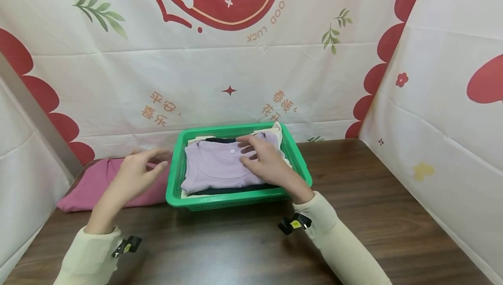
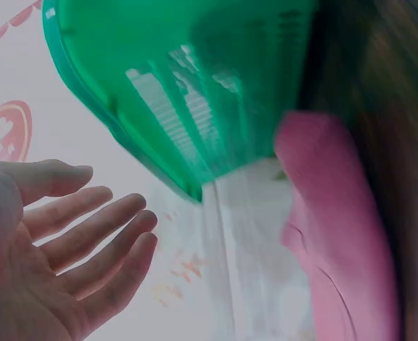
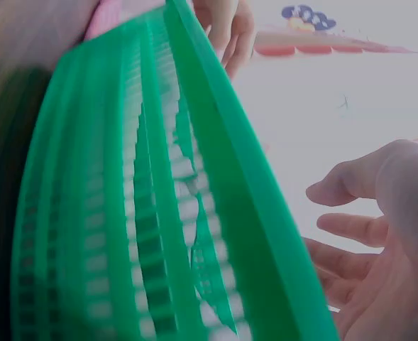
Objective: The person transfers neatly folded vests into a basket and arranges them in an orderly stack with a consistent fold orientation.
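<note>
Right hand [image 1: 264, 159] lies with relaxed fingers on the folded lilac cotton top [image 1: 220, 165] topping the green plastic mesh basket [image 1: 235, 197], left hand [image 1: 135, 172] loose-fingered, empty over the folded pink garment [image 1: 88, 184] (likely next: grasp it).

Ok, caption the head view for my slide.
Right hand rests on lilac top in green basket; left hand over pink garment.

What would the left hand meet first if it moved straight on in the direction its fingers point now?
Probably the left wall of the green plastic basket. The left hand hovers open above the folded pink cloth, fingers pointing right at that wall; depth is unclear.
</note>
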`<state>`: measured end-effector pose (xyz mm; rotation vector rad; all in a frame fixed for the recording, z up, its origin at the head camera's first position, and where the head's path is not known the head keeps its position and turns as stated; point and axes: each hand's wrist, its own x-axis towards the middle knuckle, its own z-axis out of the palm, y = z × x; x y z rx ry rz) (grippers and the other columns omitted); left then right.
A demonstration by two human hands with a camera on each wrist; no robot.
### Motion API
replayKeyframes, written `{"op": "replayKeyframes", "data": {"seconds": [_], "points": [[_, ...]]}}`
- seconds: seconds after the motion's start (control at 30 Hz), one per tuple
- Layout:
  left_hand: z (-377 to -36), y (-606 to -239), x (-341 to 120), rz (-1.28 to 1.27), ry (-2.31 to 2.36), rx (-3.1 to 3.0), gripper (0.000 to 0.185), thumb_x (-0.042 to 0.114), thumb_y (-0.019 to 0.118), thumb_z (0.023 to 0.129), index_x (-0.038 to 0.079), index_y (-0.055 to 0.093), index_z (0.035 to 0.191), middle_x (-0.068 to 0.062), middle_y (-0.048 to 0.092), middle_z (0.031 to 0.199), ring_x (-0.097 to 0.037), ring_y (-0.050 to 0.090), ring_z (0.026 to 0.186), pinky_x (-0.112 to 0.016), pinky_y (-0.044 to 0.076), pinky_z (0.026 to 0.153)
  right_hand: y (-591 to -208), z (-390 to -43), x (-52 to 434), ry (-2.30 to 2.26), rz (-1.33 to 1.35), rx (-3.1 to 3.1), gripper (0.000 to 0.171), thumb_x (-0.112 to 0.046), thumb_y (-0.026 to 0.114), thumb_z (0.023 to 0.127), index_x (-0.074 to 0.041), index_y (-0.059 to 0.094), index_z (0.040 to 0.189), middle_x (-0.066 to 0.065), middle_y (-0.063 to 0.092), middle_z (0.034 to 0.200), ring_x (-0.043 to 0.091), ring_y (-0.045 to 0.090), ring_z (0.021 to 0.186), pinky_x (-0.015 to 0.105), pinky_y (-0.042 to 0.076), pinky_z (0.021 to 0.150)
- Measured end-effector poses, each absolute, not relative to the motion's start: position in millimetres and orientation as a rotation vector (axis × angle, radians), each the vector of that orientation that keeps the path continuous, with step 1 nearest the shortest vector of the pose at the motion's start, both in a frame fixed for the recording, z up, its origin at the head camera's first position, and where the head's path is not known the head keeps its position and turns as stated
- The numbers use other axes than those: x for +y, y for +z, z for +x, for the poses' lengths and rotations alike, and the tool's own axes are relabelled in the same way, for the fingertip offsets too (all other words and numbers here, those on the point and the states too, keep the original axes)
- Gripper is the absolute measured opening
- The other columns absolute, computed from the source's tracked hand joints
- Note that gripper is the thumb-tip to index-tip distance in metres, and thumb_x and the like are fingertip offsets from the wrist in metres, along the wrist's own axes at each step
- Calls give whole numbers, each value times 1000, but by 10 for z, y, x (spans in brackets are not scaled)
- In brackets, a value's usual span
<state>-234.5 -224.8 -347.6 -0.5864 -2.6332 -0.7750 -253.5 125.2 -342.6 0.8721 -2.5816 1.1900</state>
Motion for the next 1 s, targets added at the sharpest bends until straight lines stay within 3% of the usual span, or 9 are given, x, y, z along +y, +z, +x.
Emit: {"op": "replayKeyframes", "data": {"seconds": [0.33,0.67,0.87,1.0], "points": [[-2400,-3662,-2747,-454,-737,-2660,32,16,66,99,8,68,130,-19,78,107,-40,77,91,-55,60,76,-3368,-2396,675,1260,1064,-2571,48,-11,62,99,-7,53,146,13,63,141,27,67,119,45,57,100],[-2430,-3721,-3145,-277,-693,-2741,39,25,64,101,6,65,135,-20,77,114,-45,73,104,-45,51,79,-3359,-2187,-4,1243,1262,-2584,50,-11,65,98,-6,51,146,8,59,145,17,67,120,15,53,94],[-2461,-3819,-3438,-127,-726,-2791,44,29,60,103,-1,61,136,-30,69,125,-51,63,116,-59,43,87,-3380,-2019,-396,1154,1305,-2674,59,-22,65,98,-13,44,152,1,57,145,3,60,124,7,45,95],[-2436,-3850,-3545,-10,-733,-2815,48,30,57,104,-6,58,136,-38,61,131,-56,56,119,-65,41,90,-3462,-1925,-597,1043,1292,-2712,71,-29,65,97,-18,35,160,-1,51,151,1,52,133,12,43,104]]}}
